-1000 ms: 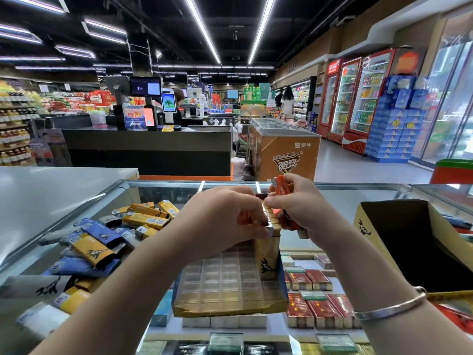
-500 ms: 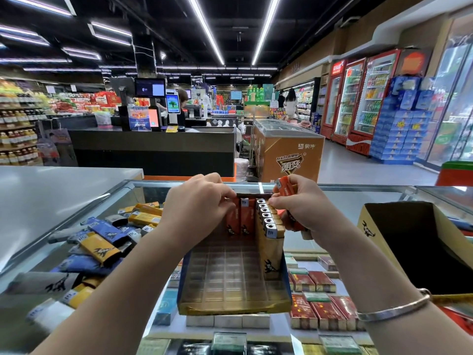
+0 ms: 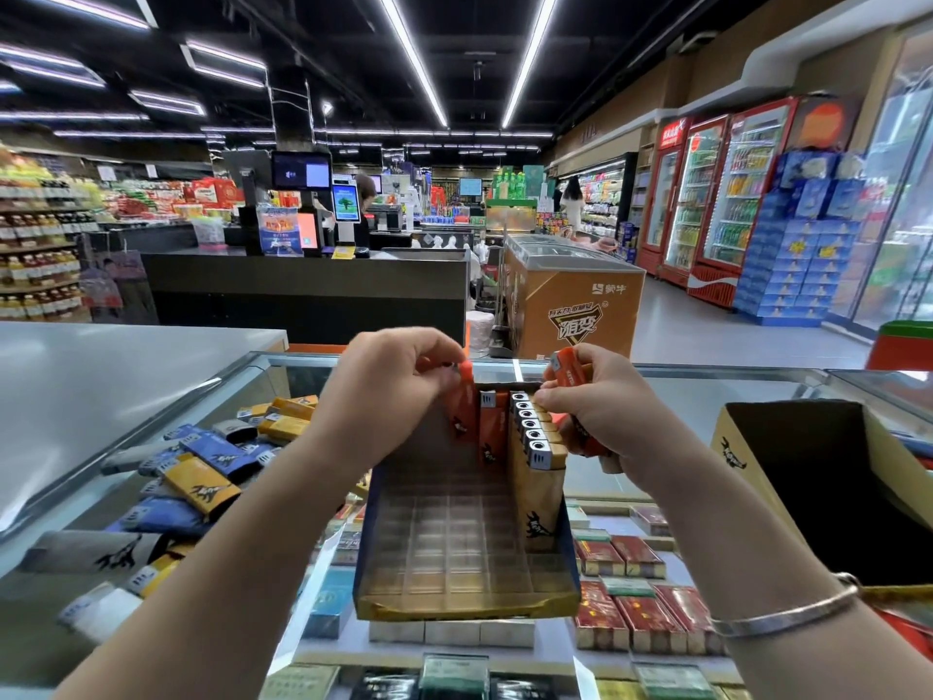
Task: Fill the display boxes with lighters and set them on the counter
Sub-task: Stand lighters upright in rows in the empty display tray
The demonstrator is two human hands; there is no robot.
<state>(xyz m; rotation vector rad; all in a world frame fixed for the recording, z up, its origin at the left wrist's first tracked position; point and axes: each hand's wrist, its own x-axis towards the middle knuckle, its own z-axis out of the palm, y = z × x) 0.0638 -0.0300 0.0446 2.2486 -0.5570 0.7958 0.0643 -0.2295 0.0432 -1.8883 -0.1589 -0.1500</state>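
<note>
A gold display box [image 3: 464,563] with a gridded tray stands on the glass counter [image 3: 707,396] in front of me. Its right column holds a row of yellow lighters [image 3: 535,437]. Two orange lighters [image 3: 492,431] stand at the box's far end. My left hand [image 3: 383,391] pinches the top of the left orange lighter [image 3: 462,406] over a back slot. My right hand [image 3: 601,406] grips a bundle of orange lighters [image 3: 573,371] just right of the box.
A heap of loose blue, yellow and grey lighters [image 3: 202,472] lies on the glass at the left. An empty gold carton [image 3: 828,487] stands open at the right. Cigarette packs [image 3: 631,558] show under the glass. A grey countertop [image 3: 101,366] lies at far left.
My left hand has lifted off the box's rim and now sets an orange lighter into the back row. Two orange lighters have appeared there. My right hand stayed in place.
</note>
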